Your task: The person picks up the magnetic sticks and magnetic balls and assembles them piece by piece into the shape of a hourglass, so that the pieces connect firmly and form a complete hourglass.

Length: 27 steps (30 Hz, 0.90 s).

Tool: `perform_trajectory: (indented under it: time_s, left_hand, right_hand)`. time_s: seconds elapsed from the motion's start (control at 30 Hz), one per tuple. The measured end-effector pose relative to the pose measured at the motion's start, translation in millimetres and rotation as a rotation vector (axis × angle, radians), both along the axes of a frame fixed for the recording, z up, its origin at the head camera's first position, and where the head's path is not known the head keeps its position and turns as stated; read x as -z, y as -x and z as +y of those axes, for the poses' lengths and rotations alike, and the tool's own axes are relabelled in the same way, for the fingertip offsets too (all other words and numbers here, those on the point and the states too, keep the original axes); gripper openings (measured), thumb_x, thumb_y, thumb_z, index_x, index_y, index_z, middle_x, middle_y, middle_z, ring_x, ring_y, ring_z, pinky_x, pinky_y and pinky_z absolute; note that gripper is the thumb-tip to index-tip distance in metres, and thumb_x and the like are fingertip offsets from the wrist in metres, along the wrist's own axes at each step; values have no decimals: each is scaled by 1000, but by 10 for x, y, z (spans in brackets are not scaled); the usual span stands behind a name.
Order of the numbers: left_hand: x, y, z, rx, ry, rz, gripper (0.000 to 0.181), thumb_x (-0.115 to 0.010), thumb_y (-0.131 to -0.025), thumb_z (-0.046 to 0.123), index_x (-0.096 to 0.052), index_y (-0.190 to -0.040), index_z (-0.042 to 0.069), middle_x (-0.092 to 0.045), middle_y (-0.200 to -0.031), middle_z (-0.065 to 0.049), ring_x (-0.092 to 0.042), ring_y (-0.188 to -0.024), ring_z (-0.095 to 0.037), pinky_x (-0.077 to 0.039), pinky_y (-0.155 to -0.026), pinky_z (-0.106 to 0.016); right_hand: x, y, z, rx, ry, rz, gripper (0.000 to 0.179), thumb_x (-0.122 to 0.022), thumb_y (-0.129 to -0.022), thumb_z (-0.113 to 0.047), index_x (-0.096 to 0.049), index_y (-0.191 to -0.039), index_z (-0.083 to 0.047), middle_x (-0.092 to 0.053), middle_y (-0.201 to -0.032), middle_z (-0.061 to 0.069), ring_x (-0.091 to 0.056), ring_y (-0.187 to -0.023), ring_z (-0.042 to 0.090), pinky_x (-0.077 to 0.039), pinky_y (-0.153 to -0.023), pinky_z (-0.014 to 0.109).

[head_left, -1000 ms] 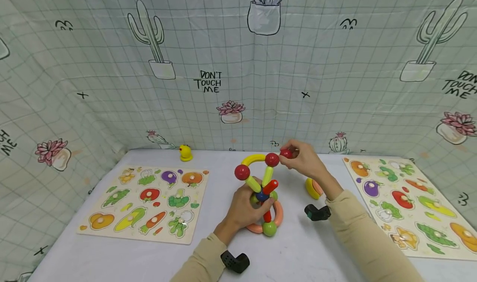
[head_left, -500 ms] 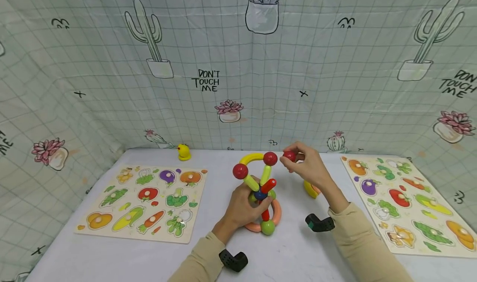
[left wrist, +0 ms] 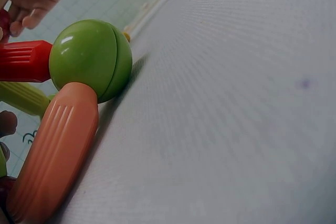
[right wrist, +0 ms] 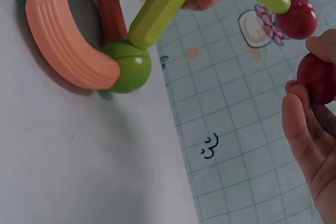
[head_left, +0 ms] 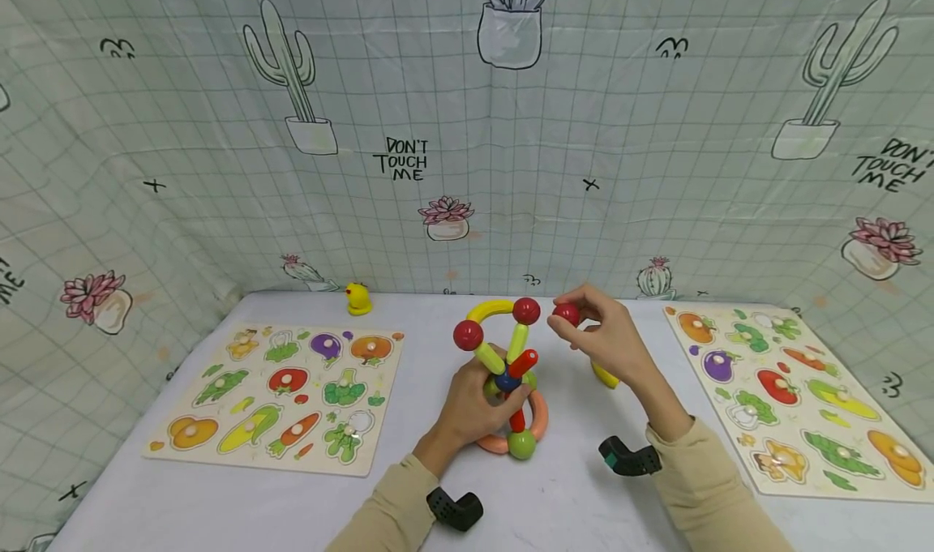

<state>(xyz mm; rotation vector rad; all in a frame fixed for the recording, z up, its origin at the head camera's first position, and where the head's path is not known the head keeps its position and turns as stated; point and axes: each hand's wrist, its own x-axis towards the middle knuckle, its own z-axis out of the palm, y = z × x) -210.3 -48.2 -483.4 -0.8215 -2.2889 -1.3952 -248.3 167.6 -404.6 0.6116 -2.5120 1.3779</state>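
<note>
My left hand point(head_left: 470, 402) grips the middle of a toy built from coloured rods and balls, close by its blue ball point(head_left: 507, 380). On top, a curved yellow rod point(head_left: 489, 309) joins two red balls; a straight red rod point(head_left: 523, 364) sticks out with a free end. A ring of curved orange rods point(left wrist: 58, 150) and green balls point(left wrist: 84, 56) forms the base on the table. Between thumb and fingers my right hand point(head_left: 601, 329) pinches a loose red ball point(right wrist: 317, 78), just right of the toy's upper red ball point(right wrist: 296, 17) and apart from it.
Wooden vegetable puzzle boards lie at the left point(head_left: 277, 398) and right point(head_left: 803, 398) of the white table. A yellow toy duck point(head_left: 358, 298) stands at the back left. Partly behind the right hand lies a curved yellow piece point(head_left: 604, 375). A patterned cloth point(head_left: 511, 171) hangs behind.
My right hand has drawn the loose red ball a little to the right and nearer to me, widening the gap to the toy. The left hand keeps its grip on the toy.
</note>
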Motion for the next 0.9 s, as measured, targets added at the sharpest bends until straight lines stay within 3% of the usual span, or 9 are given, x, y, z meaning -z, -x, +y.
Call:
perform_trajectory:
  time_s: [0.23, 0.4, 0.5, 0.67, 0.9]
  left_hand:
    - [8, -3, 6, 4, -9, 15, 28, -70, -83, 23, -53, -102, 12, -58, -94, 2, -57, -85, -8, -51, -79, -25]
    - [13, -8, 5, 3, -8, 18, 28, -70, -82, 22, -53, -102, 13, -57, -91, 2, -53, -77, -6, -49, -69, -20]
    - [21, -9, 3, 1, -9, 23, 28, -70, -81, 22, -53, -102, 14, -57, -90, 3, -51, -73, -5, -47, -64, -19]
    - [15, -17, 4, -2, -14, 19, 27, -69, -82, 22, -53, -102, 13, -58, -91, 3, -53, -79, -6, -50, -72, -21]
    - [4, -7, 9, -4, -14, 31, 29, -70, -80, 20, -53, -102, 12, -58, -90, 3, -54, -80, -7, -50, -72, -22]
  right_hand:
    - [-9, -99, 12, 26, 36, 45, 28, -70, -85, -22, -60, -110, -12, -64, -97, 3, -57, -81, 7, -51, -57, 24]
    - [1, -163, 7, 14, 76, 41, 28, -70, -85, -17, -60, -111, -10, -63, -100, 3, -57, -88, 5, -51, -63, 21]
    - [-1, -194, -7, -10, 108, 35, 28, -69, -85, -12, -60, -111, -10, -63, -101, 3, -57, -88, 6, -50, -67, 20]
    - [-12, -243, -40, -81, 155, 54, 30, -68, -84, -4, -59, -112, -7, -64, -101, 6, -58, -86, 9, -48, -68, 19]
    - [-14, -270, -48, -189, 195, 71, 27, -64, -87, -2, -57, -113, -5, -63, -104, 8, -62, -94, 8, -51, -84, 18]
